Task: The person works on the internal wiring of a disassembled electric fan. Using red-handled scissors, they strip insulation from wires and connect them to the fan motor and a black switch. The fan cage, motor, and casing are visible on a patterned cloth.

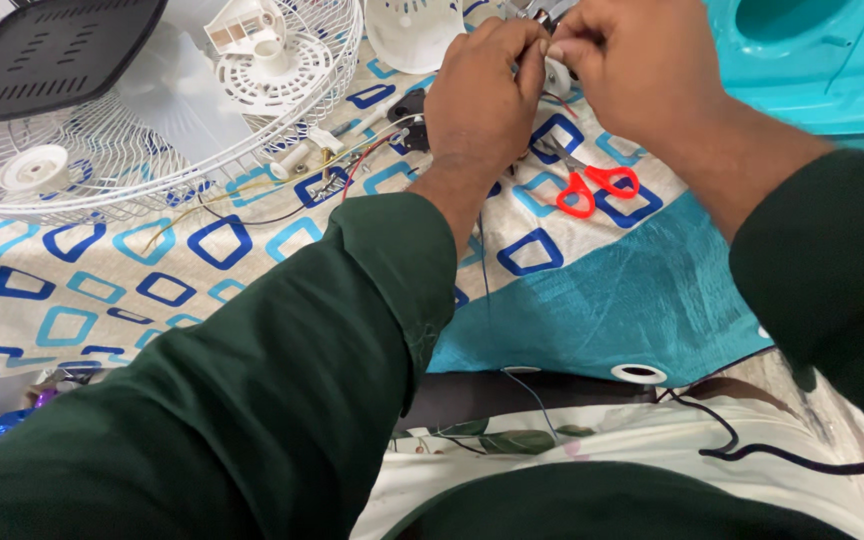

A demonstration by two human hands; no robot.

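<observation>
My left hand [482,100] and my right hand [637,65] meet at the top centre, fingertips pinched together on a small white part [557,78] with thin wires running from it. Both arms wear dark green sleeves. Red-handled scissors [592,188] lie on the patterned cloth [132,290] just below my hands. Loose coloured wires [352,165] and a small black part [410,120] lie to the left of my left hand. Most of the white part is hidden by my fingers.
A white wire fan guard [92,150] with a white motor housing [267,50] fills the top left, and a black vented panel [47,50] rests on it. A white plastic cover [412,35] sits at top centre. A turquoise plastic piece [822,60] is at top right.
</observation>
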